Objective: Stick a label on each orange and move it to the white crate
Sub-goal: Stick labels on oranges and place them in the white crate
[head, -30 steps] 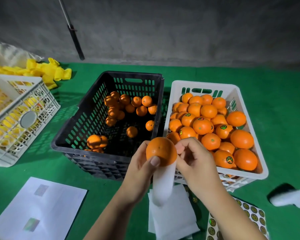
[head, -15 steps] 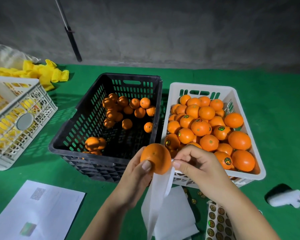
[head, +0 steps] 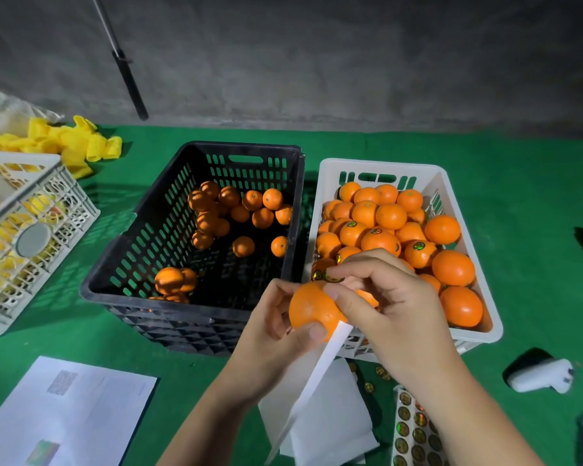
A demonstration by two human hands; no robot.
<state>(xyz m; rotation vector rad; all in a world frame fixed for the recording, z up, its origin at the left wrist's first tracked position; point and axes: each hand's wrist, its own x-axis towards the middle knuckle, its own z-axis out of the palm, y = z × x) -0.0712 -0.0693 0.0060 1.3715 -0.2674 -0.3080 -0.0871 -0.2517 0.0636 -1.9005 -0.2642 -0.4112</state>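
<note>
My left hand (head: pixel 276 334) grips an orange (head: pixel 308 309) in front of the two crates, thumb across its lower side. A white strip of backing paper (head: pixel 320 371) hangs down beneath it. My right hand (head: pixel 384 297) pinches a small round label (head: pixel 332 278) between thumb and forefinger, just above the orange's top right. The white crate (head: pixel 465 183) on the right is heaped with oranges (head: pixel 389 216), several bearing labels. The black crate (head: pixel 189 169) on the left holds several unlabelled oranges (head: pixel 243 206).
A label sheet (head: pixel 414 432) lies at the bottom right, with loose labels (head: pixel 381 371) and white backing paper (head: pixel 330 428) beside it. A white device (head: pixel 539 376) lies at the right. Printed paper (head: pixel 64 415) sits bottom left. A white basket (head: pixel 31 230) and yellow foam nets (head: pixel 71 139) are at the left.
My right hand has lifted from the orange's side to above it and now pinches a label. The orange has dropped slightly lower and the paper strip still hangs below it.
</note>
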